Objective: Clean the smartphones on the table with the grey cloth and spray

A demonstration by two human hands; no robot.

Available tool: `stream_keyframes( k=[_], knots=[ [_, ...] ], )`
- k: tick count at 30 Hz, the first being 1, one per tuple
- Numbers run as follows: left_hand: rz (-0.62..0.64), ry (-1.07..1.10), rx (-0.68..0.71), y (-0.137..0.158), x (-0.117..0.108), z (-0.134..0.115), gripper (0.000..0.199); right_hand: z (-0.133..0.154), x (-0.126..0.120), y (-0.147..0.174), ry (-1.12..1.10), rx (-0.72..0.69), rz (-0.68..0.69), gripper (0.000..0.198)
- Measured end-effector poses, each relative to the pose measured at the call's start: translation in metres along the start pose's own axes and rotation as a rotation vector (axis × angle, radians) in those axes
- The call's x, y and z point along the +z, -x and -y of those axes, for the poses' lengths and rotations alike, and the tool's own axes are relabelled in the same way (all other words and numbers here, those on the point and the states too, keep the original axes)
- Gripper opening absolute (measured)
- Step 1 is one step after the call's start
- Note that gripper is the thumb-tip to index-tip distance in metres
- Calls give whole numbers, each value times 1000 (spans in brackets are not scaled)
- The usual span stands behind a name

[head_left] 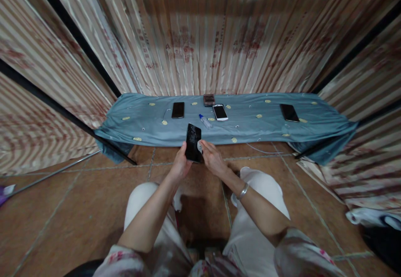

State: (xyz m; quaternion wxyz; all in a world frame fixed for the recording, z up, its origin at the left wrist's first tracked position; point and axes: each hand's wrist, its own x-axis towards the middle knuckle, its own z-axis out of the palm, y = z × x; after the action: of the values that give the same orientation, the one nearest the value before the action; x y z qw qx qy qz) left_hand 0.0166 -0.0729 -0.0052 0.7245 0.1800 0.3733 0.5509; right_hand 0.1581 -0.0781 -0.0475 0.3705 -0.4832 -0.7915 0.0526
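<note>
A black smartphone (193,141) with a cracked upper screen is held up just in front of the table's near edge. My left hand (181,162) is closed around its lower left side, thumb along the edge. Between the fingers of my right hand (213,159) is a small, whitish round disc (199,146), pressed to or just over the right side of the screen. Its exact kind is too small to tell. Beyond the phone, a small clear bottle with a blue cap (205,120) lies on the cloth.
On the low table with its blue-grey cloth (150,133) lie a dark phone (178,110), a white-framed phone (220,113), a small dark box (209,100) and another black phone (289,113). Black poles (62,101) and striped curtains (194,39) surround it. Tiled floor (94,210) lies below.
</note>
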Motion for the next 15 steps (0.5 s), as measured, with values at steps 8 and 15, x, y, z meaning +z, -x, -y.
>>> stream_keyframes(
  k=[8, 15],
  knots=[
    [-50, 67, -8, -2, 0, -11, 37, 13, 1, 8, -13, -76, 44, 50],
    [-29, 14, -21, -8, -10, -14, 42, 24, 0, 14, 25, -138, 57, 49]
  ],
)
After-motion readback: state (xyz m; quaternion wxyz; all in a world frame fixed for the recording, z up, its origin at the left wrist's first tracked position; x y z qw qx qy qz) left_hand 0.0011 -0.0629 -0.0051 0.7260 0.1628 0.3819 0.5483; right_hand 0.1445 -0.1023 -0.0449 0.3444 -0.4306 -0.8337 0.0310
